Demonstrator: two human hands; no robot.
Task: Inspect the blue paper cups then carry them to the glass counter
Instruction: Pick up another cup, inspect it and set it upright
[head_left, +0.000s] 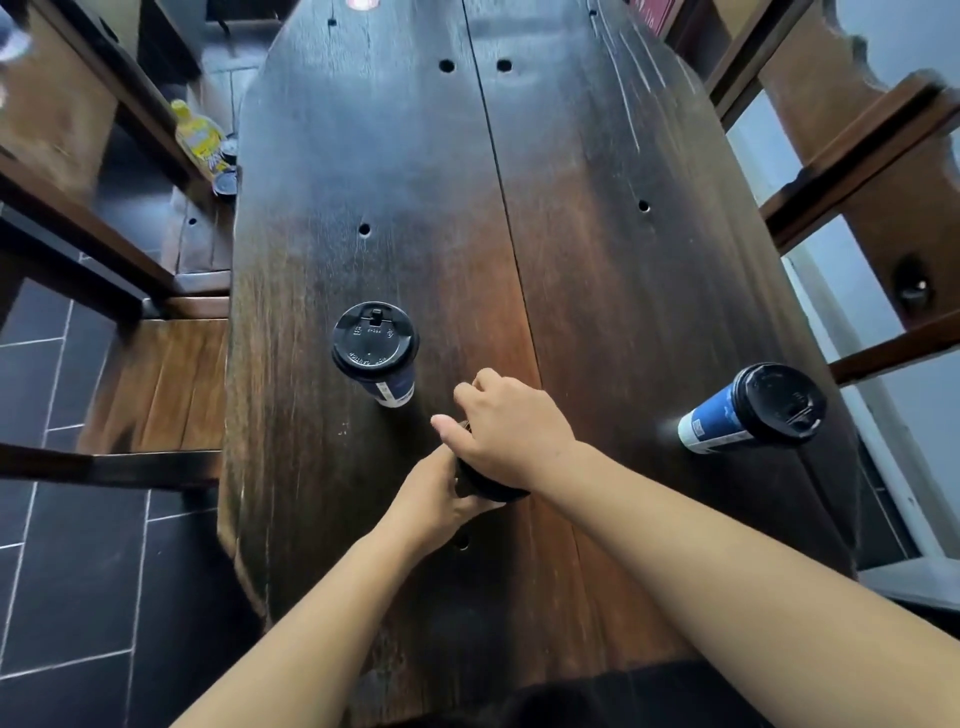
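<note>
Three blue paper cups with black lids are on a dark wooden table (597, 260). One cup (376, 351) stands upright left of centre. Another cup (753, 408) stands near the table's right edge. The third cup (480, 483) is in the middle, mostly hidden under my hands; only part of its black lid shows. My right hand (511, 428) lies over its lid from above. My left hand (434, 501) grips its side from the left.
Wooden benches run along both sides of the table: one bench (156, 384) on the left, another bench (857, 171) on the right. A yellow bag (200, 135) and small dark containers sit on the far left bench. Dark floor tiles lie at lower left.
</note>
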